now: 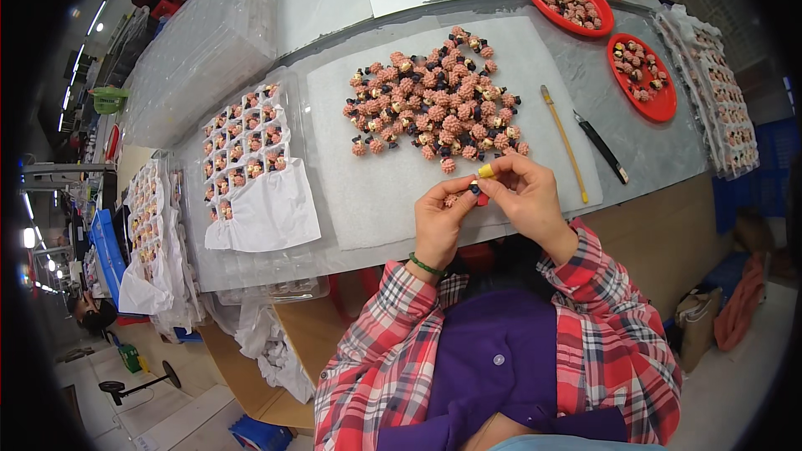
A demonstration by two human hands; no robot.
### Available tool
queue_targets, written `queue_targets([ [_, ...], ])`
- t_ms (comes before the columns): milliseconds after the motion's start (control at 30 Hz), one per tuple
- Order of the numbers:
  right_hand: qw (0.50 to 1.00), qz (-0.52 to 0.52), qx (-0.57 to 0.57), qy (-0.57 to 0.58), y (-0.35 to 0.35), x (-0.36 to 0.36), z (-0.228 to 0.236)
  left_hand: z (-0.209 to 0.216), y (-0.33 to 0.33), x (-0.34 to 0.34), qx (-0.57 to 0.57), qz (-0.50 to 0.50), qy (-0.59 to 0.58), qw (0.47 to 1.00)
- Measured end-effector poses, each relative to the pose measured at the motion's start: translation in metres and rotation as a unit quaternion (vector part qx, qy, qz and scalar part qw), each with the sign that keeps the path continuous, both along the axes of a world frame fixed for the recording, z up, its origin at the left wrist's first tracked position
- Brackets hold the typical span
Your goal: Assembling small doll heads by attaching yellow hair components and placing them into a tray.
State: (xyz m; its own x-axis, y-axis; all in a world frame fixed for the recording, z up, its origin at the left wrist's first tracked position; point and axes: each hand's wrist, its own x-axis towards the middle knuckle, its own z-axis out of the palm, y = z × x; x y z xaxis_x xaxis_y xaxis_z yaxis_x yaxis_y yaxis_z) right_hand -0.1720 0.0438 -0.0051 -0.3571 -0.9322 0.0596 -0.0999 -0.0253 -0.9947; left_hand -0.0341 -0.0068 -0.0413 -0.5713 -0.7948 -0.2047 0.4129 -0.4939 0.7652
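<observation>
Close to the table's front edge, my left hand (439,224) pinches a small figurine (452,200) with pink curly hair and a dark blue part. My right hand (528,199) meets it there, thumb and index finger closed on the dark end of the same figurine. A yellow finger cover (485,170) sits on a right fingertip. A bit of red shows between the hands; what it is I cannot tell. Just beyond them spreads a large pile of similar pink-haired figurines (434,104) on a white sheet (376,217).
Right of the pile lie a thin yellow-tipped stick (565,144) and a black-handled tool (600,146). Two red plates (575,28) (660,108) hold more figurines. At the left stand a partly filled compartment tray (248,146), with white paper over its front, and stacked clear trays (205,50).
</observation>
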Motion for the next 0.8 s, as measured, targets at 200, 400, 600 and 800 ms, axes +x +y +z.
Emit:
queue_targets([
  [200, 0.995, -0.092, 0.001, 0.047, -0.030, -0.031, 0.018, 0.004, -0.003, 0.001, -0.018, -0.056, -0.003, 0.998],
  [400, 0.889, -0.196, -0.089, 0.404, -0.106, -0.113, 0.025, 0.011, -0.009, 0.003, 0.012, -0.064, 0.029, 0.997],
  [600, 0.821, -0.086, -0.005, 0.565, -0.112, -0.143, 0.000, 0.010, -0.013, 0.006, 0.059, -0.076, 0.055, 0.994],
  [800, 0.806, -0.079, 0.167, 0.562, -0.042, -0.101, 0.024, 0.006, -0.017, 0.010, 0.107, -0.078, 0.087, 0.987],
])
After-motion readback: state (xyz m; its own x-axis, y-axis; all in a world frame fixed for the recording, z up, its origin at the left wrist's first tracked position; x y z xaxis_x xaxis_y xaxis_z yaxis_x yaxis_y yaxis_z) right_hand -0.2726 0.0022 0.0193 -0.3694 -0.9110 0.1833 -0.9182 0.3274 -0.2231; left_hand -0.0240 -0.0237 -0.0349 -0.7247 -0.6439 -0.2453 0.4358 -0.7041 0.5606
